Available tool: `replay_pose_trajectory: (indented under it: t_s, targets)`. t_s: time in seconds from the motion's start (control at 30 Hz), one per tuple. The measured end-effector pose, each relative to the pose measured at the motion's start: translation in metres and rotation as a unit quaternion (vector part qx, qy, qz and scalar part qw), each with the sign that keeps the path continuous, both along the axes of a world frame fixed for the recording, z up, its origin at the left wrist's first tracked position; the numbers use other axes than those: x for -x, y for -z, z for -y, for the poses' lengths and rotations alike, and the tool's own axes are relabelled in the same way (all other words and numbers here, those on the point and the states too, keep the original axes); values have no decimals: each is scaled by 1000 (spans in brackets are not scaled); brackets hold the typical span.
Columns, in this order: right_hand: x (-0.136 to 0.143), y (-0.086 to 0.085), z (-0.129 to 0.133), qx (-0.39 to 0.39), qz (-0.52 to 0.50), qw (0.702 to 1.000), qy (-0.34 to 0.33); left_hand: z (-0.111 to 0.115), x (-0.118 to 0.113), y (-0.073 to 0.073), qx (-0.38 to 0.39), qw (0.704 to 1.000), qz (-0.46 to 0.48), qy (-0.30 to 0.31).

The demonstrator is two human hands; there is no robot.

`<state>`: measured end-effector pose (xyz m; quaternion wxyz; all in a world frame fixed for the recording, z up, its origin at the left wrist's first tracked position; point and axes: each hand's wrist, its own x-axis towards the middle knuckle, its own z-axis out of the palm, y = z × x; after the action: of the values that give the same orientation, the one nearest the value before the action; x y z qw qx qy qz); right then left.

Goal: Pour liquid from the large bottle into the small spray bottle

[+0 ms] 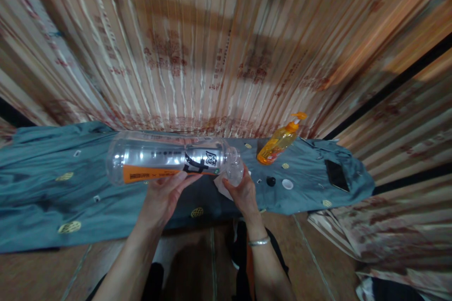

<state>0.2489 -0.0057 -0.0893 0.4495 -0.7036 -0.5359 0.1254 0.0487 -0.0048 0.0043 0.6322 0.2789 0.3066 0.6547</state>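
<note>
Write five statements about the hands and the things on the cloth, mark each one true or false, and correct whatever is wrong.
1. The left hand holds the large clear bottle on its side. True.
2. The right hand is gripping the pump bottle. False: it is at the neck end of the large clear bottle.
3. The phone lies on the cloth to the right of the pump bottle. True.
4. The bracelet is around the left wrist. False: it is around the right wrist.
5. A small black object lies beside a white round piece. True.
</note>
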Motion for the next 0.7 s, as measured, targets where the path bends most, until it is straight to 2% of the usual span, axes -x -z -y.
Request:
replay_pose_trajectory:
  t_s: [0.7]
  targets:
    - [-1, 1, 0, -7, 6, 1000, -3, 0, 0, -2, -10, 1000, -17, 3]
